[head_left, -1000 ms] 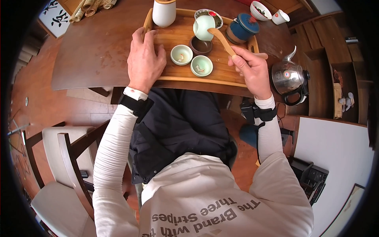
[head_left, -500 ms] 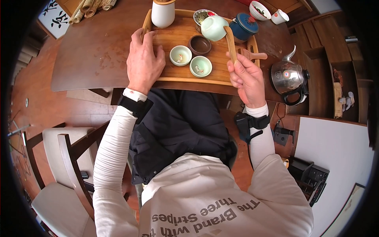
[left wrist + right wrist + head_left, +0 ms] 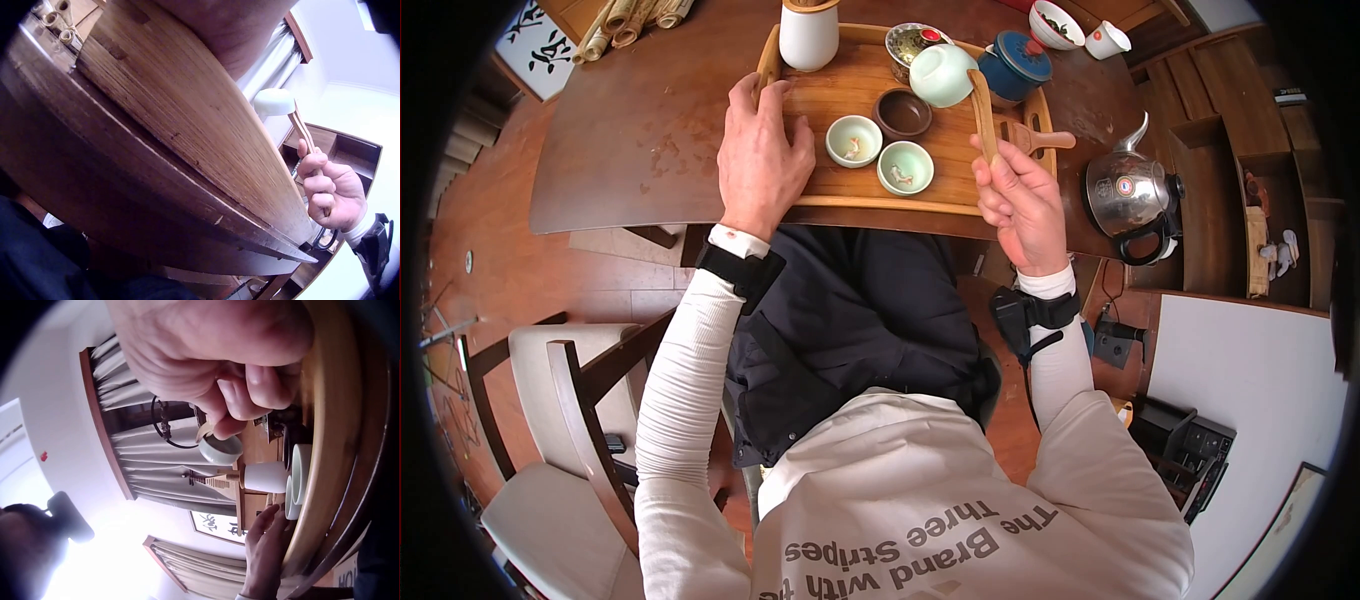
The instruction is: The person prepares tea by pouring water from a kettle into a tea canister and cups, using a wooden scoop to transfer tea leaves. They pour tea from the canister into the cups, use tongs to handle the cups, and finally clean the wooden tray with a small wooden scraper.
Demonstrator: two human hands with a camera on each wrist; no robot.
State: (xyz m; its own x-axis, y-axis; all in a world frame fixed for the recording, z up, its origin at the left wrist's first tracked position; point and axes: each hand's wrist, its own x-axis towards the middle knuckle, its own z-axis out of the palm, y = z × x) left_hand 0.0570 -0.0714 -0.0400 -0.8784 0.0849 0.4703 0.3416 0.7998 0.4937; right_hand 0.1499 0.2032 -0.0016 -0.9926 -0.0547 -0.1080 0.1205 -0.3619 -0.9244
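My right hand (image 3: pixel 1032 210) pinches wooden tea tongs (image 3: pixel 983 115), whose tips hold a pale green cup (image 3: pixel 941 76) tilted above the wooden tray (image 3: pixel 830 192). In the left wrist view, both tong arms close on the cup (image 3: pixel 274 102). Two more pale green cups, one left (image 3: pixel 853 142) and one right (image 3: pixel 905 168), stand upright with small figures inside. Just behind them sits a dark brown cup (image 3: pixel 902 114). My left hand (image 3: pixel 762 160) rests at the tray's left edge with loosely bent fingers, nothing in its grip.
A white vase-like container (image 3: pixel 809 38), a patterned lidded bowl (image 3: pixel 907 45) and a blue lidded pot (image 3: pixel 1016 66) stand on the tray. A pinkish-brown handle (image 3: pixel 1050 141) juts over its right edge. Beyond are a steel kettle (image 3: pixel 1127 190), a white bowl (image 3: pixel 1055 25) and a small white cup (image 3: pixel 1107 40).
The held cup has shifted right and turned in the tongs' direction, while the tongs have swung more upright. My right hand has moved slightly left and nearer my body. My left hand stays at the tray.
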